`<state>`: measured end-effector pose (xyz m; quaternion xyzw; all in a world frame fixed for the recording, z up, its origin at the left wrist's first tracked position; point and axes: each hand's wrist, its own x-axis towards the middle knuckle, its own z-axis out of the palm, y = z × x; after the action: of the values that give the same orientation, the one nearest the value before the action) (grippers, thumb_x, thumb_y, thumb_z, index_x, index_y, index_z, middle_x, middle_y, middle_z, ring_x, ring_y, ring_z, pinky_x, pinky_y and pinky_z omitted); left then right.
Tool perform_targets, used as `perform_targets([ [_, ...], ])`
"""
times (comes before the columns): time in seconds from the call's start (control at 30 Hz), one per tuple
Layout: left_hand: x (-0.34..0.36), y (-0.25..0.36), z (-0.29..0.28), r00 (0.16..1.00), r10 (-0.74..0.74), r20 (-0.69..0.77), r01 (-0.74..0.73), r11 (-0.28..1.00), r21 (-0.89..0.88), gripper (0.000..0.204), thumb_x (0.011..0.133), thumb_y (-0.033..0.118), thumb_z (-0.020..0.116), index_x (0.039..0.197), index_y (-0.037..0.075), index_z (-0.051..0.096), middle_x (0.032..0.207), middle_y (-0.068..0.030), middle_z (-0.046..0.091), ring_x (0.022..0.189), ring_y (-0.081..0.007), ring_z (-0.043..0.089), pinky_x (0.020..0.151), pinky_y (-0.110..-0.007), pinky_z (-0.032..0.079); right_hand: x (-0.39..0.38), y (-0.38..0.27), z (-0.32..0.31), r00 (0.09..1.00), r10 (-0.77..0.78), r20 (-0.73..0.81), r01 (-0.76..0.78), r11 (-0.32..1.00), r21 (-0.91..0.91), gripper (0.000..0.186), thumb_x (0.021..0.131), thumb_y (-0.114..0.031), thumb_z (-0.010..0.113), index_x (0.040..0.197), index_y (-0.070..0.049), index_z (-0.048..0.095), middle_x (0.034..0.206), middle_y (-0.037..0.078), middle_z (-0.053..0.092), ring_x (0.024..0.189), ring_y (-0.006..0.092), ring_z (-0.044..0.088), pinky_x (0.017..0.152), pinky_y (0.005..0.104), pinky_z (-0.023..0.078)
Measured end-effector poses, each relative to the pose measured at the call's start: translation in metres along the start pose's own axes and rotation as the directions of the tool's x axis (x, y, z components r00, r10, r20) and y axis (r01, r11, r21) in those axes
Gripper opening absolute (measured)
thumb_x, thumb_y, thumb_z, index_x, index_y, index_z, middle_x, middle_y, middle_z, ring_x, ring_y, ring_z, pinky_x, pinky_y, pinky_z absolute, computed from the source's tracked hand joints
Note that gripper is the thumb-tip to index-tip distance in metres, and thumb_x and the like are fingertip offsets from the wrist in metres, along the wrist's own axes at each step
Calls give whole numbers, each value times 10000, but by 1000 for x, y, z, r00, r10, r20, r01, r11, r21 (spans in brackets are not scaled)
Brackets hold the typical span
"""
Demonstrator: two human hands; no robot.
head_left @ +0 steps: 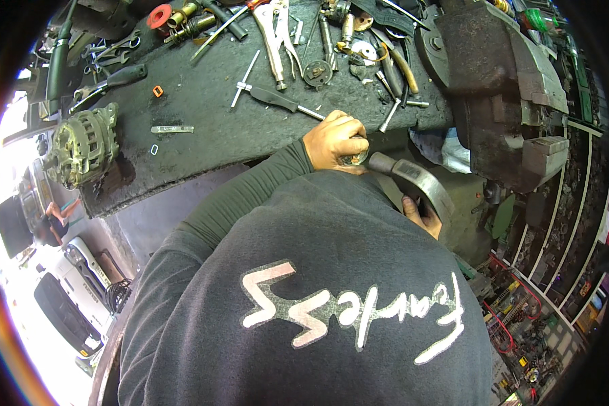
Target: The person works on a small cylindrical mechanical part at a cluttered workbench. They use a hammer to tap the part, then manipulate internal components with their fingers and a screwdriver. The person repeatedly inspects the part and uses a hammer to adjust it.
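Observation:
My left hand point(335, 141) is closed at the near edge of the workbench point(216, 122), wrapped around a small round metal part point(356, 158) that is mostly hidden by my fingers. Just right of it, my right hand point(424, 220) grips a steel hammer point(418, 183). The hammer's narrow round end points at the part, with a small gap between them; its handle is hidden. A black-handled screwdriver point(272, 98) lies on the bench, its shaft running toward my left knuckles. Beyond it is a T-shaped metal tool point(245, 84).
An alternator point(84, 145) sits at the bench's left corner. Locking pliers point(274, 44), a ratchet point(111, 86) and several metal parts lie across the back. A large bench vise point(487, 88) stands at right. Shelving point(561, 223) and a parts-strewn area point(528, 325) are farther right.

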<state>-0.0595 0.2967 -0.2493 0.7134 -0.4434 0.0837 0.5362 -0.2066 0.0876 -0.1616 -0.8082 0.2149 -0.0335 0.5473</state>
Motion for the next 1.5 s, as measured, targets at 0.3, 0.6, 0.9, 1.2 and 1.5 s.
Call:
perform_targets([
  [0.3,-3,2,0,1000,0,25,-1,1000,9,281,704,271,770,866,106,612,881,-63,565,876,-250,571,903,-461,380,29,13,-8,1000,-23,10,23,1000,-16,302,864,-184,718,1029,50,620,814,43,584,692,111,483,627,254,365],
  [0.6,0,3,-1,998,10,63,-9,1000,-13,176,713,181,740,808,105,614,867,-57,561,870,-241,570,920,-471,376,42,10,-5,993,-113,-33,114,993,21,228,887,-155,686,982,34,603,727,6,541,576,68,422,512,226,311],
  [0.9,0,3,-2,999,1,40,1,1000,-30,175,706,163,737,822,103,621,848,-54,560,842,-241,568,914,-468,372,57,6,2,995,-94,20,93,995,20,220,910,-145,657,1019,38,602,722,-10,533,559,50,413,491,211,307],
  [1.2,0,2,-1,998,66,25,-66,998,3,191,690,151,741,842,139,625,894,-65,561,843,-250,571,888,-484,395,90,-1,22,992,-31,120,29,999,18,392,919,-187,651,1169,104,571,1117,131,635,1004,179,568,901,293,433],
  [1.5,0,5,-4,999,40,18,-39,999,-36,175,703,201,750,801,133,622,935,-77,552,878,-269,557,841,-423,417,131,-16,56,966,-161,201,169,985,-27,369,916,-241,647,1096,73,571,946,82,599,829,138,522,743,262,395],
])
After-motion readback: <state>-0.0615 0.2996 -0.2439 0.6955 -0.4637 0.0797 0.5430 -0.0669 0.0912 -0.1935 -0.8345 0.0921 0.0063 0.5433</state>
